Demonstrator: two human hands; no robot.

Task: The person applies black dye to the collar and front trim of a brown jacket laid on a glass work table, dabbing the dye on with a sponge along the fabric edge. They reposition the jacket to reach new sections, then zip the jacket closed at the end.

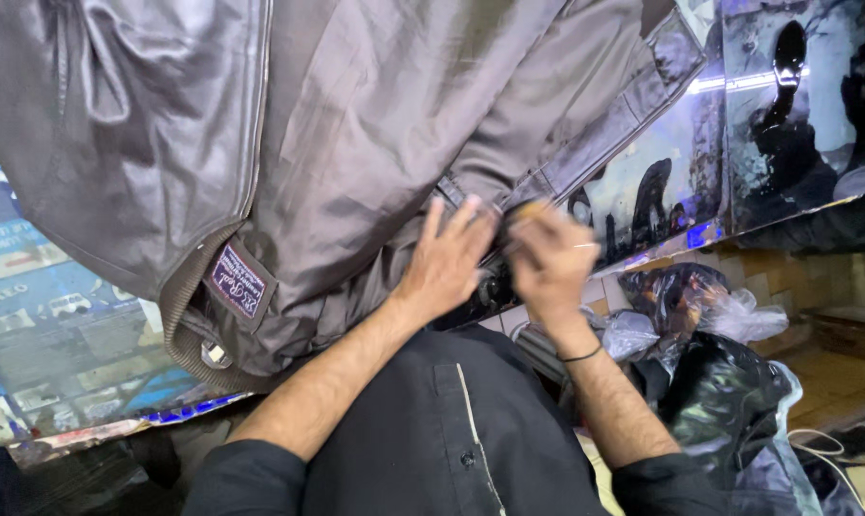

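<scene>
Head view: my left hand (444,263) pressed flat, fingers spread, steadying the dark leather jacket (356,124) on the desk (41,325), while my right hand (547,258) pinched a thin needle-like tool (578,247) at its edge.

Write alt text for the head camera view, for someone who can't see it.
Two bare hands, the left hand and right hand, work close together at the edge of a brown leather jacket spread on a glossy table. Dark plastic bags sit to the right.
</scene>
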